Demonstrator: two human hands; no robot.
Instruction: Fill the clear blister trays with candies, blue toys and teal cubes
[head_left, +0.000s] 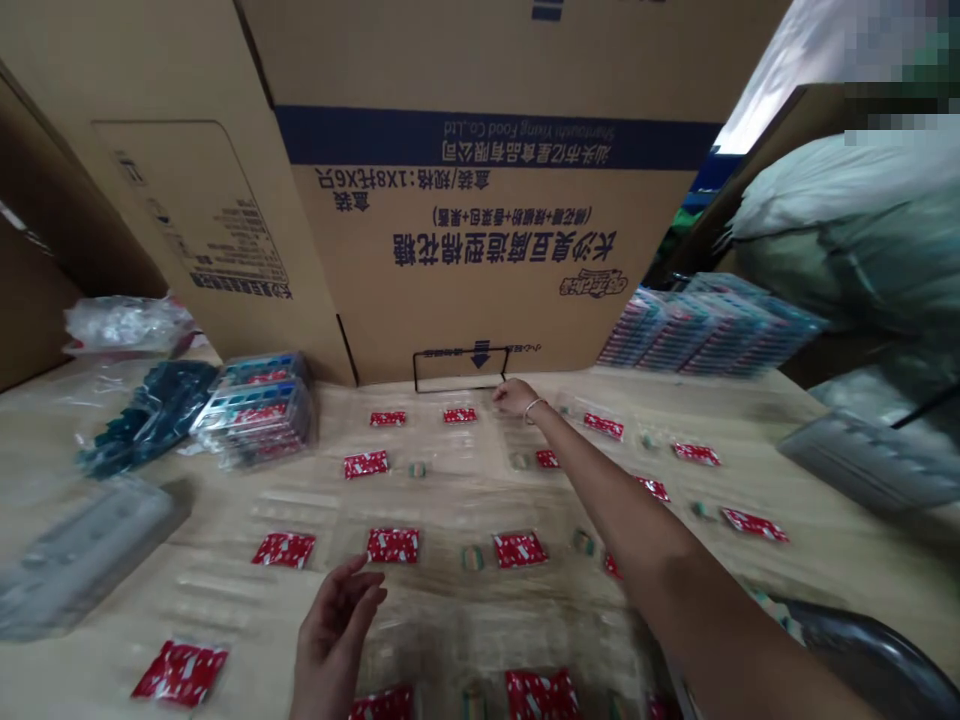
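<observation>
My right hand (pixel 514 397) is stretched out to the far row of clear plastic trays, close to the base of a big carton. Its fingers are pinched together; whatever they hold is hidden or too small to name. My left hand (pixel 336 630) hovers over the near trays with fingers curled toward the thumb, its palm contents unclear. Just beyond it lies a red printed sachet (pixel 393 546) in a tray. A small green-and-yellow wrapped piece (pixel 472 558) sits beside another red sachet (pixel 520 549). Several similar sachets and pieces lie in rows across the table.
A large cardboard carton (pixel 480 290) with upside-down print stands at the back. Stacked filled packs (pixel 259 410) stand left, more packs (pixel 697 325) back right. Grey trays (pixel 90 555) lie at the left edge. A black rounded container (pixel 870 650) is at lower right.
</observation>
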